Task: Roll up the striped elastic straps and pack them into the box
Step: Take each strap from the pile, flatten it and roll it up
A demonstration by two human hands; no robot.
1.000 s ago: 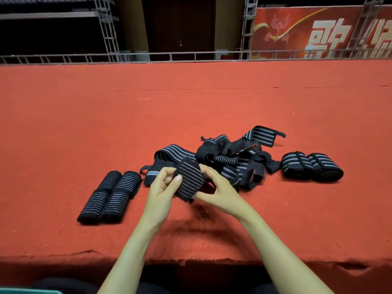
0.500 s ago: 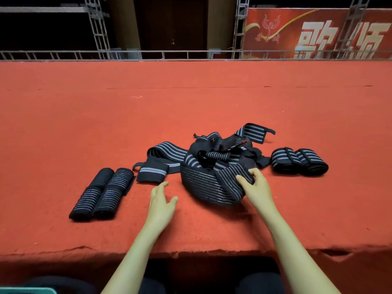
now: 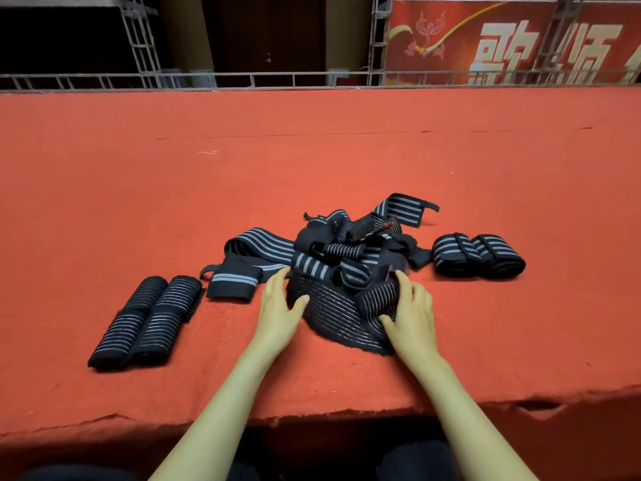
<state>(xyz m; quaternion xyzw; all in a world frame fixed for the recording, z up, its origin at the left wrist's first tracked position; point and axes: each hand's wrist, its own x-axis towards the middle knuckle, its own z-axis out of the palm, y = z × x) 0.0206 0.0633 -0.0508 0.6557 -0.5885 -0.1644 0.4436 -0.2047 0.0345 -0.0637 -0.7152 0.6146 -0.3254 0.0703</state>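
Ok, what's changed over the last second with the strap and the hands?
The fine-striped strap, held up in both hands a second ago, now lies on the red carpet. The left hand let go, then returned to its left edge; the right hand stayed on its right end. The pile and the rolled straps haven't moved.

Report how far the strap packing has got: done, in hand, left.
Done: the left pair of rolled straps and the right pair of rolled straps lie finished. In hand: the left hand and right hand touch a wide strap at the pile's front, one end seemingly partly rolled. Left: the tangled pile behind it is unrolled, and no box is in view, so nothing looks packed.
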